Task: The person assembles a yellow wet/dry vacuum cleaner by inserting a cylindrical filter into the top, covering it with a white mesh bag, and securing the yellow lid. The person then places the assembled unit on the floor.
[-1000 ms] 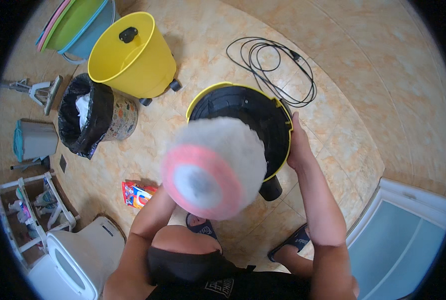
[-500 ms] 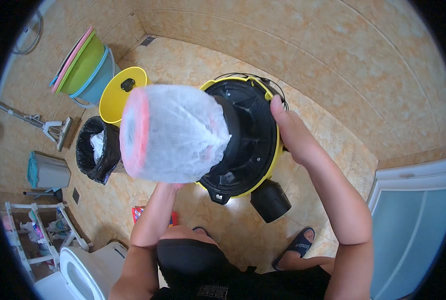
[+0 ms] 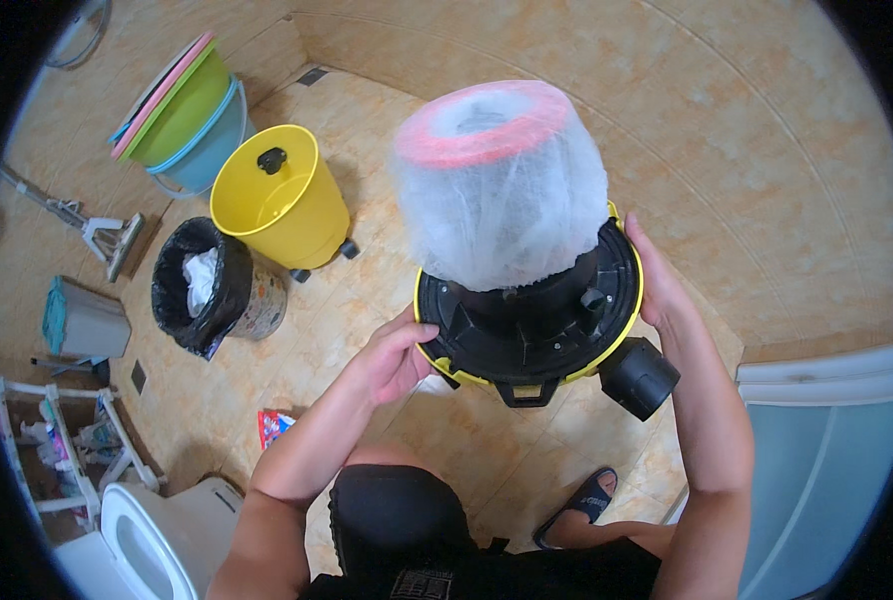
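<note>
Both my hands hold a vacuum cleaner head [image 3: 507,340], black underneath with a yellow rim, its underside turned up toward me. My left hand [image 3: 397,358] grips the rim on the left, thumb on the black face. On the right side, my right hand [image 3: 659,272] is wrapped round the rim, with its fingers partly hidden behind. A filter [image 3: 507,200] in thin white cloth with a pink ring rises from the head. Below my right hand a black cylindrical part [image 3: 641,380] sticks out from the rim. Apart from the head, to the left, stands an open yellow tank [image 3: 312,215] on casters.
Stacked basins and a blue bucket [image 3: 212,145] stand behind the tank. A black-lined trash bin [image 3: 257,305] is beside it. Along the left are a mop [image 3: 107,240], a grey bin [image 3: 92,320], a white rack [image 3: 77,450] and a toilet [image 3: 182,530]. A red packet [image 3: 272,428] lies on the floor.
The head has swung from lying sideways to a more upright tilt, its filter moving right and up. My left hand, mostly hidden under the filter before, now shows at the rim.
</note>
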Demonstrator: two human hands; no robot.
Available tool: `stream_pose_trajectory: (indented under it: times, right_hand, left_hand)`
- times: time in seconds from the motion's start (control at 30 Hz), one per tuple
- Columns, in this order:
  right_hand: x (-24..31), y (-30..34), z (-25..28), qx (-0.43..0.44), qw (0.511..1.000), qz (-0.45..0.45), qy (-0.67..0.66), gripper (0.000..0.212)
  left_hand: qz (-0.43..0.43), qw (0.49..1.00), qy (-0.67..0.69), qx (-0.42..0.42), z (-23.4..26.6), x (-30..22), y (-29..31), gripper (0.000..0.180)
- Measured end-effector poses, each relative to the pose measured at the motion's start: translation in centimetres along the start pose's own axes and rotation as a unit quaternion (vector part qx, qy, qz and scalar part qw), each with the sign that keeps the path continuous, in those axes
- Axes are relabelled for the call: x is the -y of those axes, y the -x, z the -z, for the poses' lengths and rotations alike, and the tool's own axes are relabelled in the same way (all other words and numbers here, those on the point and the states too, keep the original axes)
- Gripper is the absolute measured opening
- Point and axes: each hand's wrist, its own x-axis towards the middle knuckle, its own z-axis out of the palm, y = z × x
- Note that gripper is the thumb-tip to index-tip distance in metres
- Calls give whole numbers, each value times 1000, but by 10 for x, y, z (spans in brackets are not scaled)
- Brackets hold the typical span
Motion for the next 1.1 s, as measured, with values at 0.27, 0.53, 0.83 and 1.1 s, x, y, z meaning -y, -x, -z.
stream_pose_trajectory:
  times: [0.27, 0.53, 0.83, 1.1]
  right_hand:
    - [39, 10, 19, -201, 948, 192, 153, 47]
    - [-30, 21, 18, -94, 965, 156, 190, 54]
    - [-6, -114, -32, -5, 833, 425, 354, 45]
    - [25, -113, -39, 185, 652, 570, 464, 45]
  left_hand:
    - [103, 994, 25, -10, -12, -40, -16, 43]
    - [139, 988, 68, 8, -27, -59, -84, 46]
    - [29, 989, 136, -55, -58, -82, -106, 48]
    - [-10, 979, 175, -100, -109, -79, -85, 44]
